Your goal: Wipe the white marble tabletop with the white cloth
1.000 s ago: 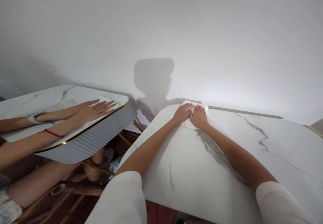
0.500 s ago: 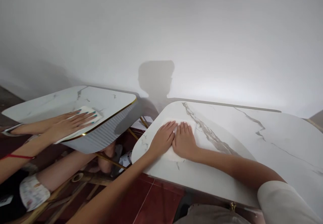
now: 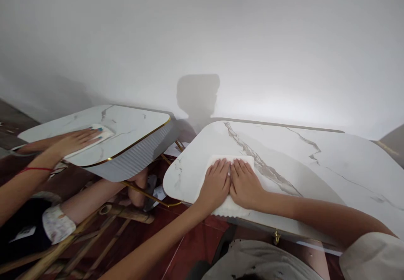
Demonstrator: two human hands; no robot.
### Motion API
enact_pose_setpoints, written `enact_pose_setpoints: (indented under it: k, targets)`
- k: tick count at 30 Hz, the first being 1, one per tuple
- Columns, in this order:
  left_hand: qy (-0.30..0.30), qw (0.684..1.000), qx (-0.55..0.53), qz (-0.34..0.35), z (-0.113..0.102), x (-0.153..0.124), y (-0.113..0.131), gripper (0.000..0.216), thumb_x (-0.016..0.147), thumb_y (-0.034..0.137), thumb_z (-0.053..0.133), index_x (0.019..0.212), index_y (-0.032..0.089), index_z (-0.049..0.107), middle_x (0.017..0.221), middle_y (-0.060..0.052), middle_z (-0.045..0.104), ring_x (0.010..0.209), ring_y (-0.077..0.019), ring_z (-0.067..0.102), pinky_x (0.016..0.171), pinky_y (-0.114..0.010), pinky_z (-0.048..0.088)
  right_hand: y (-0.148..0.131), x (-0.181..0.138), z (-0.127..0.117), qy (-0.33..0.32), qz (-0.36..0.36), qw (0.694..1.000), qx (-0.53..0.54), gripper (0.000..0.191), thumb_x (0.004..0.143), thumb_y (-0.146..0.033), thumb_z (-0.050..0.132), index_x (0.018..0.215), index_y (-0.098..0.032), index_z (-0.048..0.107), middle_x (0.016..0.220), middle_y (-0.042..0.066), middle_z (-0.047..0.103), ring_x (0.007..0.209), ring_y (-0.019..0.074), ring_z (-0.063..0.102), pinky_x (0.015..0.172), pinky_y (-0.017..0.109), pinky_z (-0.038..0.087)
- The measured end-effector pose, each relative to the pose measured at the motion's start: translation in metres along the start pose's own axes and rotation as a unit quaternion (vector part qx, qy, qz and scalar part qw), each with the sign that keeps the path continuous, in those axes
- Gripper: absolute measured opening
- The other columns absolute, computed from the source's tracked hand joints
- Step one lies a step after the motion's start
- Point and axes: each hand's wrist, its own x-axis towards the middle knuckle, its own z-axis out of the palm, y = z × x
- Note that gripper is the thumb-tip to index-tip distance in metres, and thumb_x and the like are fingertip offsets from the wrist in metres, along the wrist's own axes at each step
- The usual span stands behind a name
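Observation:
My left hand (image 3: 215, 184) and my right hand (image 3: 248, 184) lie flat, side by side, on a white cloth (image 3: 232, 207). Their fingers point away from me, and the thumbs nearly meet in the middle. Under the cloth is a white marble-patterned tabletop (image 3: 186, 179) with rounded corners and grey-brown veins. The near edge of the cloth reaches the table's front edge, and much of the cloth is hidden beneath my hands.
To the left, a co-worker's hands (image 3: 74, 140) press another white cloth (image 3: 109, 133) on a similar marble-patterned table (image 3: 135, 124) with a gold rim. A bamboo chair (image 3: 126, 212) stands below it. A white wall (image 3: 268, 52) rises behind both tables.
Both my hands and the cloth have slid toward me and slightly right, nearer the front edge. The co-worker's hands have shifted left with their cloth. My view has moved a little.

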Motion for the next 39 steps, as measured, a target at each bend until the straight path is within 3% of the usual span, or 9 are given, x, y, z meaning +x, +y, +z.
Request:
enact_pose_setpoints:
  k: [4,8,14,19,24,31,35,39]
  targets:
    - [-0.019,0.999,-0.027,0.012,0.006,0.036,0.013,0.045,0.089,0.021,0.032,0.130,0.012,0.049,0.139,-0.015,0.048,0.132,-0.0273,0.038,0.108,-0.049,0.032,0.032,0.008,-0.001,0.018,0.018,1.000,-0.018,0.053,0.091,-0.024,0.035,0.136,0.002,0.043,0.142,0.022,0.041,0.134,0.0304,0.034,0.111,0.047,0.025]
    - [-0.015,0.999,-0.044,0.017,0.015,0.080,0.008,0.044,0.088,0.018,0.033,0.126,0.010,0.052,0.137,-0.014,0.050,0.131,-0.0258,0.040,0.109,-0.046,0.032,0.063,0.038,0.002,0.017,0.031,0.999,-0.031,0.053,0.091,-0.025,0.035,0.136,0.003,0.044,0.142,0.023,0.042,0.133,0.0311,0.035,0.111,0.045,0.025]
    - [0.025,0.995,-0.089,0.022,0.032,0.144,-0.034,0.039,0.085,0.019,0.039,0.119,0.015,0.058,0.131,-0.009,0.056,0.126,-0.0226,0.046,0.109,-0.040,0.034,0.097,0.106,0.017,0.025,0.038,0.998,-0.043,0.051,0.091,-0.024,0.036,0.134,0.002,0.045,0.140,0.022,0.045,0.131,0.0294,0.037,0.109,0.043,0.024]
    - [0.040,0.992,-0.110,0.040,0.044,0.191,-0.073,0.038,0.086,0.022,0.039,0.116,0.012,0.059,0.126,-0.011,0.059,0.120,-0.0217,0.050,0.108,-0.035,0.036,0.120,0.161,0.039,0.063,0.054,0.996,-0.044,0.049,0.091,-0.023,0.040,0.132,0.002,0.047,0.138,0.022,0.047,0.130,0.0285,0.039,0.109,0.041,0.023]
    - [0.040,0.993,-0.097,0.053,0.059,0.234,-0.088,0.037,0.085,0.022,0.039,0.115,0.015,0.060,0.123,-0.010,0.061,0.117,-0.0220,0.052,0.104,-0.035,0.039,0.151,0.197,0.047,0.063,0.060,0.996,-0.025,0.045,0.091,-0.024,0.043,0.129,-0.001,0.051,0.134,0.019,0.052,0.126,0.0272,0.043,0.108,0.039,0.027]
    - [0.018,0.995,-0.088,0.054,0.077,0.270,-0.055,0.033,0.084,0.019,0.039,0.107,0.017,0.063,0.110,-0.008,0.067,0.105,-0.0225,0.058,0.097,-0.035,0.042,0.195,0.192,0.030,0.042,0.082,0.995,-0.041,0.041,0.093,-0.026,0.040,0.126,-0.006,0.054,0.127,0.017,0.057,0.122,0.0267,0.047,0.105,0.037,0.031]
    - [0.013,0.992,-0.091,0.080,0.078,0.266,-0.031,0.032,0.086,0.019,0.038,0.107,0.018,0.062,0.108,-0.008,0.066,0.104,-0.0222,0.058,0.095,-0.036,0.042,0.200,0.168,0.022,0.041,0.112,0.991,-0.065,0.045,0.094,-0.028,0.037,0.131,-0.006,0.051,0.136,0.018,0.050,0.128,0.0293,0.042,0.107,0.039,0.027]
    - [0.011,0.988,-0.095,0.124,0.072,0.248,-0.015,0.034,0.087,0.018,0.037,0.113,0.016,0.059,0.114,-0.009,0.063,0.109,-0.0219,0.054,0.098,-0.037,0.040,0.186,0.140,0.016,0.038,0.145,0.985,-0.090,0.050,0.094,-0.028,0.035,0.136,-0.005,0.045,0.142,0.017,0.043,0.132,0.0300,0.036,0.109,0.042,0.025]
